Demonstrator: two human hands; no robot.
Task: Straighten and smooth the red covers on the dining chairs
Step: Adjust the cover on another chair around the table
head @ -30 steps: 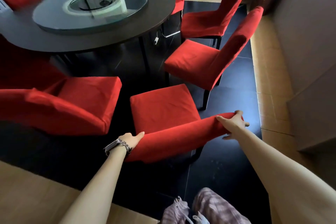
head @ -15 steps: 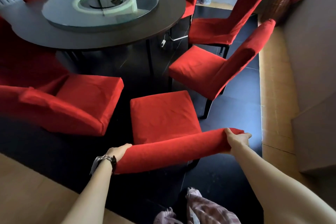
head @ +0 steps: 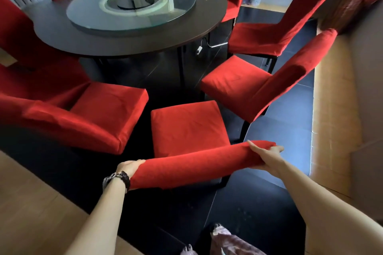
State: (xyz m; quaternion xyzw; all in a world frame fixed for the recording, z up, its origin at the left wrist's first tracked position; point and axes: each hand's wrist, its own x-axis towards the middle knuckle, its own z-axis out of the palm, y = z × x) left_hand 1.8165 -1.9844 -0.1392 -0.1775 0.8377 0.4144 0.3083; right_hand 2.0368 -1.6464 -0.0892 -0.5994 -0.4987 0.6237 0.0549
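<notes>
The nearest dining chair stands just in front of me, its red cover (head: 194, 163) stretched over the backrest top and its seat (head: 186, 128) facing the table. My left hand (head: 129, 166) holds the left end of the backrest top, fingers wrapped over the cover. My right hand (head: 266, 152) grips the right end, thumb on top and fingers curled behind the fabric. Both arms reach forward from the bottom of the view.
A round dark table (head: 128, 33) with a glass turntable (head: 132, 4) stands beyond. More red-covered chairs ring it: one close on the left (head: 87, 116), two on the right (head: 269, 89) (head: 275, 31). A wall (head: 369, 93) runs along the right; a wicker basket (head: 344, 12) is far right.
The view has dropped and pulled back a little. Both hands have stayed on the ends of the backrest top; the left hand has slid down over the cover's left end.
</notes>
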